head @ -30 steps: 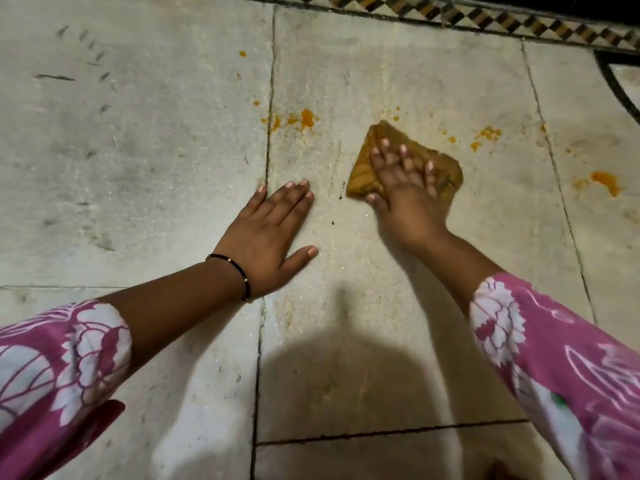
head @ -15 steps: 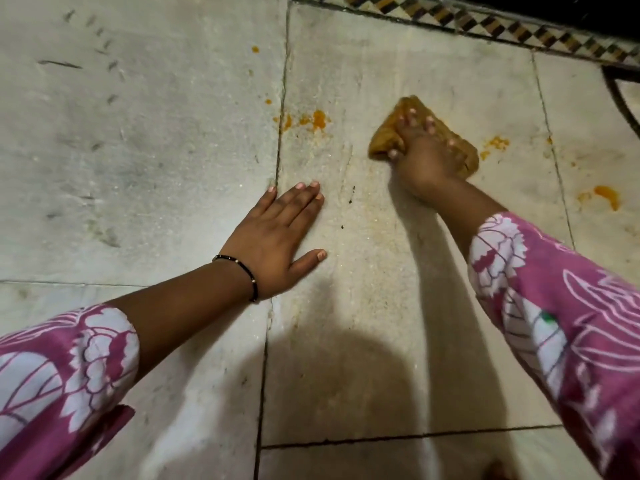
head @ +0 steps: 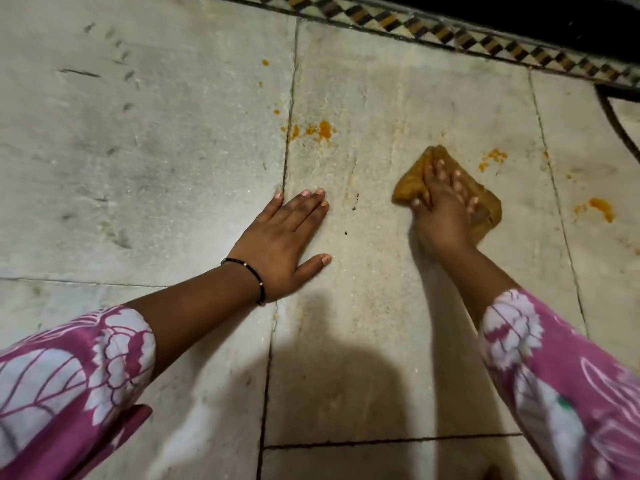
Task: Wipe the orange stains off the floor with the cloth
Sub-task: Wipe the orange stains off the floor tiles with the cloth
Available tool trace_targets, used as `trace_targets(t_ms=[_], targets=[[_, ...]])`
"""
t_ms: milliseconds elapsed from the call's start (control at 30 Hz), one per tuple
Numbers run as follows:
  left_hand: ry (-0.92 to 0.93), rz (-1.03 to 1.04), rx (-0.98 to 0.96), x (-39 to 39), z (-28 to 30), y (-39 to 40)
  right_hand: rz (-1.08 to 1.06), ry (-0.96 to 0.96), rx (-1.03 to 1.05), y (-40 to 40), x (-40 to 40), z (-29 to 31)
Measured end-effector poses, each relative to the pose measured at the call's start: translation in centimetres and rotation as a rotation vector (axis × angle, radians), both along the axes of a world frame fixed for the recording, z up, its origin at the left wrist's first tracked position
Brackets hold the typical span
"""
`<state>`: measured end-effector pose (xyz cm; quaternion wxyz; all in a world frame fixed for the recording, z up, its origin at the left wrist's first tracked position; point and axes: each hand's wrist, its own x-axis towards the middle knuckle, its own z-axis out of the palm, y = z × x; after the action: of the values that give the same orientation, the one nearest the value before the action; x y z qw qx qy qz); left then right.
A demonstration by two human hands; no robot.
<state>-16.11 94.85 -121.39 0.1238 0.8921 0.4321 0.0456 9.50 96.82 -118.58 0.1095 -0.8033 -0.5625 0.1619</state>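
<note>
A brown-orange cloth (head: 410,185) lies bunched on the pale stone floor (head: 363,306), right of centre. My right hand (head: 445,213) presses down on it with fingers spread over its top and the thumb at its left edge. My left hand (head: 280,244) rests flat on the floor with straight fingers, a hand's width to the left of the cloth. Orange stains show beyond my left hand (head: 323,129), just right of the cloth (head: 491,157) and farther right (head: 602,207). Small orange dots (head: 265,62) sit farther away on the left slab.
A patterned tile border (head: 450,32) runs along the far edge, with darkness behind it. A dark curved line (head: 613,116) marks the floor at the far right. Dark joints (head: 287,150) split the slabs. My shadow falls on the near floor.
My right hand pushed the cloth away over the floor, then drew it back toward me and a little to the right. My left hand stayed planted.
</note>
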Motion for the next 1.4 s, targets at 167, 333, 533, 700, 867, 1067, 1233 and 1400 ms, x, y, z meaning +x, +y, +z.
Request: trace_targets(t_ms=[167, 333, 533, 700, 867, 1067, 1233, 1400], targets=[[0.036, -0.016, 0.004, 0.0, 0.1, -0.1, 0.386, -0.100, -0.030, 1.3, -4.9, 0.5], [0.037, -0.018, 0.003, 0.0, 0.1, 0.0, 0.420, -0.125, -0.014, -7.7, -3.0, 0.9], [0.045, -0.013, 0.003, 0.2, 0.0, -0.1, 0.288, -0.237, -0.081, -4.1, 1.0, 1.4], [0.044, -0.014, 0.006, 0.1, 0.1, 0.0, 0.288, -0.220, -0.144, 6.8, -2.6, 1.5], [0.046, -0.006, 0.009, 0.2, 0.0, 0.0, 0.578, -0.175, -0.011, 1.0, -6.5, 0.6], [0.022, -0.001, 0.010, 0.2, -0.3, 0.0, 0.411, -0.332, -0.096, -12.9, -0.6, 2.1], [0.026, -0.001, 0.020, 0.1, -0.2, 0.0, 0.311, -0.441, -0.102, -7.1, 1.4, 1.9], [0.036, -0.018, 0.011, 0.2, -0.2, 0.0, 0.247, -0.295, -0.072, 0.3, -3.0, -0.6]])
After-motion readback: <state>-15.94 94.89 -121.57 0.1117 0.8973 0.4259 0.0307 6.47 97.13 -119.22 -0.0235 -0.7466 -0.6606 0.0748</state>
